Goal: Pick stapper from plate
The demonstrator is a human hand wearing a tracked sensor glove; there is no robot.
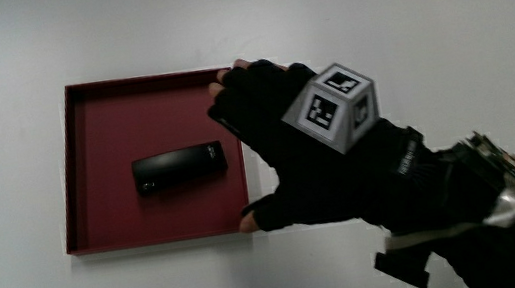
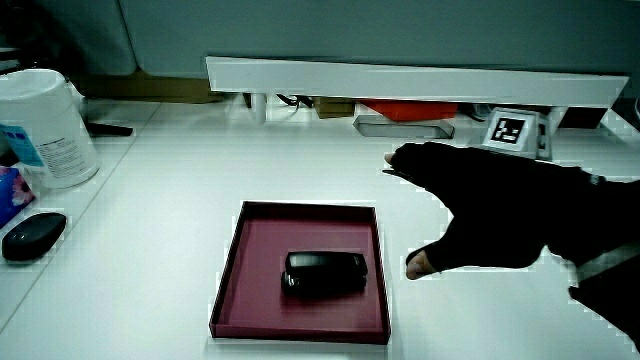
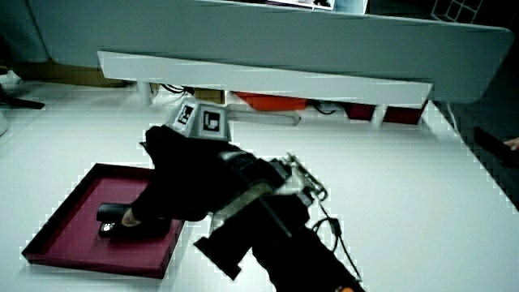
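Item 1: plate (image 1: 67,171), a shallow square tray, dark red, matte, with a low raised rim, flat on the white bench (image 1: 421,10); bare bench shows all round it.

Item 2: stapler (image 1: 180,167), black, oblong with rounded ends and a slight gloss, lying flat in the middle of the plate, clear of every rim.

Item 3: hand (image 1: 290,160), black glove with 1 patterned cube (image 1: 333,105) on its back, over the plate's edge beside the stapler. Fingers are spread and grip nothing. The main view shows a gap between hand and stapler; in a side view the hand (image 3: 182,182) covers part of the stapler (image 3: 109,215).

Seen only in a side view: 1 white cylindrical canister (image 2: 45,125) and 1 black oval object (image 2: 32,235) at the bench's edge, well apart from the plate; a low pale partition (image 2: 400,80).
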